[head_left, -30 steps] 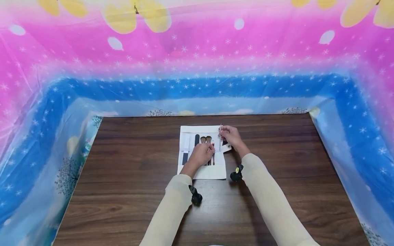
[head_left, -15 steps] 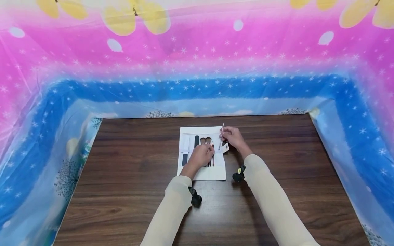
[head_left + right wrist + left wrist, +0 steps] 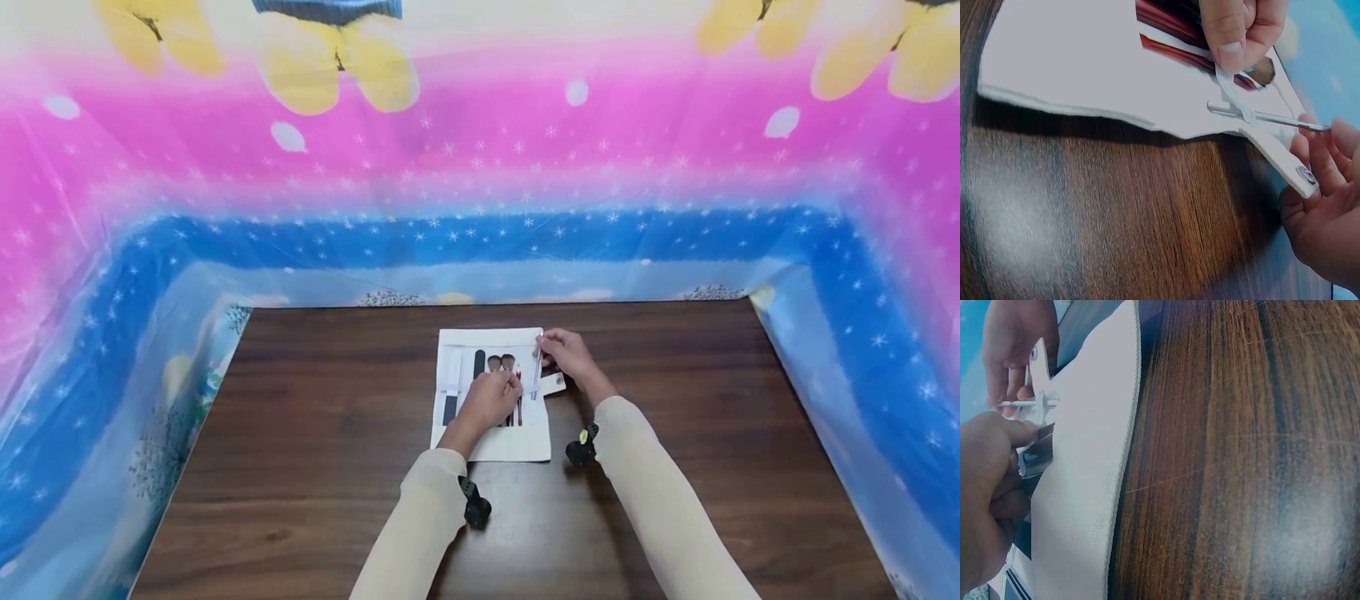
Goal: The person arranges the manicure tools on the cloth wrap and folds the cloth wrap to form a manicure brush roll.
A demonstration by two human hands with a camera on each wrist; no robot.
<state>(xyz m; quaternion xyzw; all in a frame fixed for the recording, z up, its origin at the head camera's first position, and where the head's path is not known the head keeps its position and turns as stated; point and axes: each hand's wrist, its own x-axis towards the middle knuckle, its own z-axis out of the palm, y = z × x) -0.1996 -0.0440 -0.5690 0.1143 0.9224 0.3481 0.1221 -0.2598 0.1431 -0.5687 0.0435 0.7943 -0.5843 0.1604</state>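
A white fabric brush roll (image 3: 495,448) lies unfolded on the table, holding several makeup brushes (image 3: 507,363) and a black flat strip (image 3: 479,362). Between thumb and fingers my left hand (image 3: 489,402) pinches a white elastic band (image 3: 1229,87) near the roll's right side. My right hand (image 3: 566,354) pinches one end of a slim silver-grey stick (image 3: 1285,119), whose other end passes through the band's loop. Close under the right fingers, a white strap with a metal snap (image 3: 1305,174) sticks out from the roll. The left hand covers the middle brush handles in the head view.
The dark wooden table (image 3: 322,467) extends on all sides of the roll. A pink and blue printed cloth (image 3: 480,242) hangs behind and along both sides. Black wrist cameras (image 3: 476,505) sit on both cream sleeves.
The stick in my right hand has slid a little toward the person along the roll's right side. My left hand keeps its place on the band. The head view has tilted up slightly.
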